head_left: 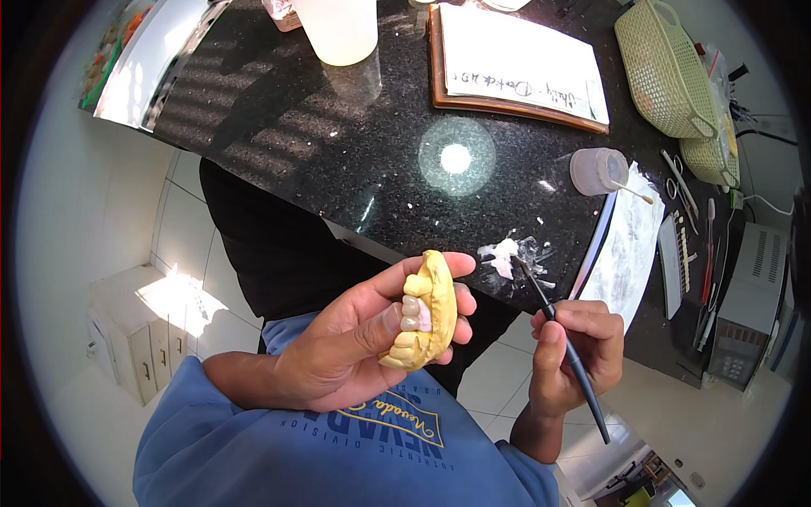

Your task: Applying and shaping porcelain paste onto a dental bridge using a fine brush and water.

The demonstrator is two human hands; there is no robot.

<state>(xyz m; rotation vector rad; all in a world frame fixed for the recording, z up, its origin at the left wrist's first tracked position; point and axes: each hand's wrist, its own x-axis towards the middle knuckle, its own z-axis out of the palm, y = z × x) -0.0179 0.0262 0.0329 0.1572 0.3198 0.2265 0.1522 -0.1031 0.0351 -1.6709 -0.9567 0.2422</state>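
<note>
My left hand [351, 342] is closed round a yellow dental cast [438, 308], its thumb beside the teeth. Two greyish tooth crowns [410, 314] sit in the cast's row, with a pink patch [424, 316] next to them. Between the thumb and fingers of my right hand [583, 351] is a slim dark brush [580, 372], slanting down to the right. The brush's tip reaches a smear of whitish-pink paste [503, 257] on the black speckled countertop [338, 169]. The cast is held over my lap, apart from the brush.
Right of the paste stand a small clear cup [598, 171] with a cotton swab [634, 193] and a white-smeared sheet [629, 245]. Scissors [676, 176], hand tools and a shade guide [683, 253] lie beyond. Farther back are a notepad [519, 68], a translucent cup [340, 29] and baskets [663, 72].
</note>
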